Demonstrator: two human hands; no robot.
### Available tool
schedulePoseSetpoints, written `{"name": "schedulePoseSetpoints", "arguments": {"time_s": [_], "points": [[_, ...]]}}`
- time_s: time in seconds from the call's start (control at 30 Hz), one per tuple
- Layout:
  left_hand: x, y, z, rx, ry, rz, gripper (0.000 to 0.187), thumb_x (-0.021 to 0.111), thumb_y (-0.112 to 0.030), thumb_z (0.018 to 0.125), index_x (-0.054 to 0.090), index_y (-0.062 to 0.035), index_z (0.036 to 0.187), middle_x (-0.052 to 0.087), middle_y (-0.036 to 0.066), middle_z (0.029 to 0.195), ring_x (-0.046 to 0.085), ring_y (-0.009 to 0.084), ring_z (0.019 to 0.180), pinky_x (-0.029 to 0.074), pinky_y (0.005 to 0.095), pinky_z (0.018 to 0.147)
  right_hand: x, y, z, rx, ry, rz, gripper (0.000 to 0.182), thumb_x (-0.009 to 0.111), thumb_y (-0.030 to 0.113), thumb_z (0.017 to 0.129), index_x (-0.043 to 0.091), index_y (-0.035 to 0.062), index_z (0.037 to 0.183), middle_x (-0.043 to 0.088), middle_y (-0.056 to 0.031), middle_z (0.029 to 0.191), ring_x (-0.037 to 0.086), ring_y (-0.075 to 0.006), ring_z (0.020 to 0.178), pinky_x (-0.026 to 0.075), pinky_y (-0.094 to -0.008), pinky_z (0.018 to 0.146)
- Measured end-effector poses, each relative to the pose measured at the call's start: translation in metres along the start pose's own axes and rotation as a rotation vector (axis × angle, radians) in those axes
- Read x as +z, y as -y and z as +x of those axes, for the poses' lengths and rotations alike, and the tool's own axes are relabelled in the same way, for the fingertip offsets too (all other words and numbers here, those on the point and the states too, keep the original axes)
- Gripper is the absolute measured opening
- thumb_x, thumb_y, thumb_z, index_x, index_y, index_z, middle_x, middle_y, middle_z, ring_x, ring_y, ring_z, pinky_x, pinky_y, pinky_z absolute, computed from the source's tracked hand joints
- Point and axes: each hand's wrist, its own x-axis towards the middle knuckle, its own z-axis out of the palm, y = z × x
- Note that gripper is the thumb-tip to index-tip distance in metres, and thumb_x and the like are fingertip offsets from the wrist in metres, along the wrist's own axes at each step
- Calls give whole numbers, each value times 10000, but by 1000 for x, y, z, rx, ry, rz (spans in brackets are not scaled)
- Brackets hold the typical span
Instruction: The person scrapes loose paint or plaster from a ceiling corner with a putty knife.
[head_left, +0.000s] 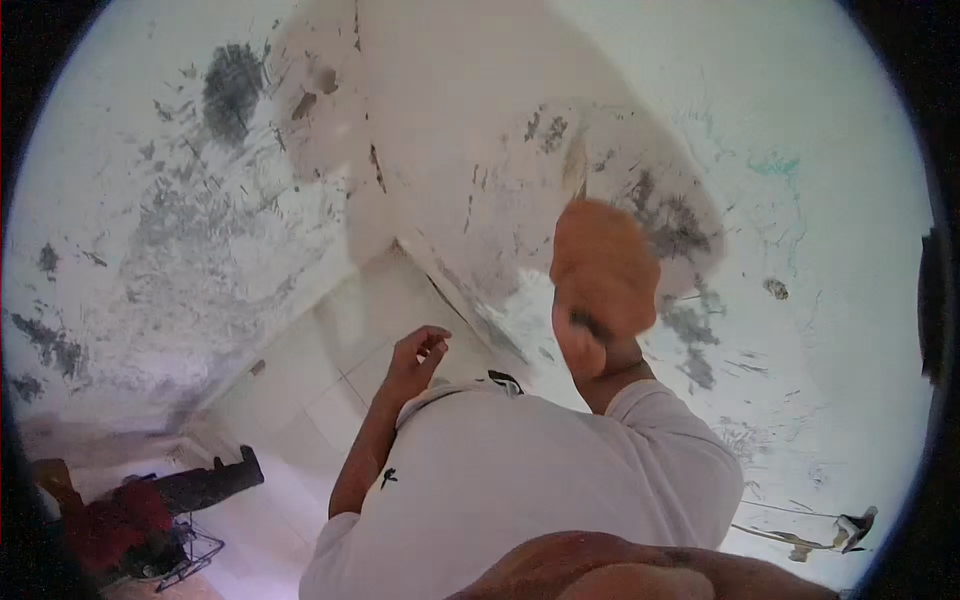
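My right hand is raised against the right-hand wall, its fingers wrapped round a tool that looks like a scraper. The tool's dark handle end juts out near the heel of the hand, and a thin pale strip shows at the wall beyond the knuckles. Motion blurs this hand, and its grip hides most of the tool. Dark, patchy marks spread over the wall beside it. Lower down, my left hand hangs in front of my white shirt, fingers loosely curled, thumb apart, with nothing in it.
Another wall with peeling grey patches meets this one at a corner ahead. Pale floor tiles lie below. At lower left is a person in red by a metal frame. A fixture with wires sticks out at lower right.
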Motion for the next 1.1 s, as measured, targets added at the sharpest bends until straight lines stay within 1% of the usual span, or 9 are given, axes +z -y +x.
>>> {"name": "schedulePoseSetpoints", "arguments": {"time_s": [0.13,0.23,0.3,0.53,0.8,0.87,0.97,1.03,1.1], "points": [[5,-8,0,25,3,-29,152,592,-88,920,638,-46,1058,636,10,844,570,96,779,446,262,672,1,25,-6,-2,-66,212,222,620,241,640,481,75,595,384,-76,536,419,-282,447,314,-377,424],[0,-4,10,23,16,-14,163,591,-94,923,635,-47,1073,647,23,855,580,98,780,455,268,679,-2,13,-14,39,-123,27,192,633,226,636,499,95,590,411,-51,539,450,-233,462,331,-360,431],[5,-4,2,6,23,-65,164,602,-101,923,632,-54,1077,659,31,865,590,101,784,458,260,686,-5,0,-8,-59,-15,2,245,688,252,588,487,115,564,428,-22,532,484,-197,477,383,-328,440],[4,-7,1,-9,24,-63,147,605,-83,918,633,-49,1059,653,11,846,593,99,786,452,265,686,-7,2,-5,-54,-5,100,138,562,118,682,475,100,577,410,-42,543,457,-222,469,370,-347,439],[1,3,-4,44,14,-34,145,595,-103,931,637,-53,1061,645,16,835,578,95,771,453,262,673,1,18,3,-48,-83,19,175,629,160,598,472,91,565,380,-32,527,447,-211,468,365,-348,440],[-7,-6,3,40,16,-12,137,583,-82,935,626,-37,1058,639,25,853,584,105,794,464,269,710,-16,22,-3,58,-63,156,184,646,195,621,528,73,550,441,-73,524,482,-243,477,382,-374,449],[-3,-9,-8,-2,41,-47,130,558,-35,937,607,-10,1055,627,41,887,596,121,854,483,286,796,-28,39,-6,326,231,-305,178,675,230,613,631,61,579,553,-130,578,569,-283,528,453,-383,489],[-4,-6,-9,5,50,-35,131,556,-33,938,608,-11,1056,625,40,883,593,120,857,482,286,796,-3,41,-2,170,-93,-44,410,553,343,815,451,54,544,426,-72,526,417,-210,448,295,-339,433],[-5,-4,-9,-29,48,-21,137,557,-32,939,609,-15,1064,626,37,881,589,115,856,480,282,792,6,29,2,75,-241,104,540,492,400,916,361,50,526,363,-43,500,341,-174,408,216,-317,406]]}}
